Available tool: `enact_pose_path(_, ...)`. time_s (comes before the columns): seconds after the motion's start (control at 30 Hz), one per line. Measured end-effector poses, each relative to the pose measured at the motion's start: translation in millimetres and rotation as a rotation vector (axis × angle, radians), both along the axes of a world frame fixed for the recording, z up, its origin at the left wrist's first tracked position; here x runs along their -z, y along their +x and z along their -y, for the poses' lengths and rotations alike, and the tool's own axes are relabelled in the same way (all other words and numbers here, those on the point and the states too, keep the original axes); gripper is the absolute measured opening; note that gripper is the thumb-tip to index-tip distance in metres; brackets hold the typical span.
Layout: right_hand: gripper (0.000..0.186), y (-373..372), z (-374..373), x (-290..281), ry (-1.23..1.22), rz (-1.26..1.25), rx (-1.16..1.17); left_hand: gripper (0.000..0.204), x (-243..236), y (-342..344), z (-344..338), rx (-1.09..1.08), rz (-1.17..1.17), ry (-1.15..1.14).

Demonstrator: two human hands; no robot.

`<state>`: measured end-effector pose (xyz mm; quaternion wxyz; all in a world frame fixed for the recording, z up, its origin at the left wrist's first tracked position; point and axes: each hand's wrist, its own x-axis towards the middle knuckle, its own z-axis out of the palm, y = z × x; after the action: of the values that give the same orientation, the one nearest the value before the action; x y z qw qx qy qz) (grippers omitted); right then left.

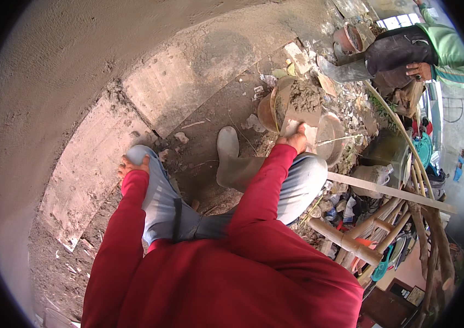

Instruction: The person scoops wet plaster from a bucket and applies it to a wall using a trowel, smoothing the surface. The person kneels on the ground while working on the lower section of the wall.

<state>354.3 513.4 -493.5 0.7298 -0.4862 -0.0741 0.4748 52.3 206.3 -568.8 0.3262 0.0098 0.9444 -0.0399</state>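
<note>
The right hand (296,139) gripped the near end of a flat board (301,120), its fingers closed around the edge and its thumb lying along the top. The board was pale and smeared, straight-sided, with a rough heap of wet grey-brown mortar (307,96) on its far part. It was out past the bent right knee (307,177), between 2 buckets and partly in front of both.

The left hand (132,167) rested over the left knee (143,154) with its fingers and thumb spread apart, well away from the board.

The bucket on the left (265,113) was orange-brown, tilted in view, with a dirty inner wall; the board and mortar hid its bottom. The bucket on the right (335,134) looked pale and dusty inside, and a thin stick (349,137) crossed it; its contents could not be made out. Farther off, a 3rd bucket (345,39), reddish, held dark grey matter, near a co-worker's boot (347,70). The co-worker's hand (419,71) lay against dark trousers (393,54).

At the left, 2 large dusty panels (87,169) lay along the foot of a plastered wall (35,104).
</note>
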Motion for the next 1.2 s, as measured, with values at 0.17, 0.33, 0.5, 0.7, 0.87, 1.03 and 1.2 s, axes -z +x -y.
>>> enact_pose_path(0.17,0.031,14.6,-43.7,36.4,-0.451,1.379,0.41,0.099,-14.7,-6.5,8.3,0.002,0.046,0.021)
enact_pose_path(0.33,0.032,-75.8,9.0,-0.3,-0.037,1.191,0.13,0.097,-11.1,-10.6,20.8,-0.028,0.1,0.015)
enact_pose_path(0.5,0.038,-170.9,154.2,56.3,-0.459,0.361,-0.689,0.085,0.8,-10.4,22.0,-0.072,0.055,0.107)
enact_pose_path(0.7,0.056,-184.7,192.7,91.2,-0.614,0.367,-0.886,0.068,9.5,-10.4,20.3,-0.141,-0.015,0.151)
enact_pose_path(0.87,0.062,-175.9,203.3,123.5,-0.597,0.36,-0.892,0.063,19.4,-12.6,43.9,-0.209,-0.026,0.229)
enact_pose_path(1.03,0.055,-184.3,244.7,90.6,-0.775,0.416,-0.857,0.061,10.9,-6.4,75.6,-0.262,-0.128,0.234)
enact_pose_path(1.2,0.047,-198.9,280.9,120.3,-0.797,0.378,-0.777,0.065,22.9,-1.6,119.3,-0.249,-0.184,0.242)
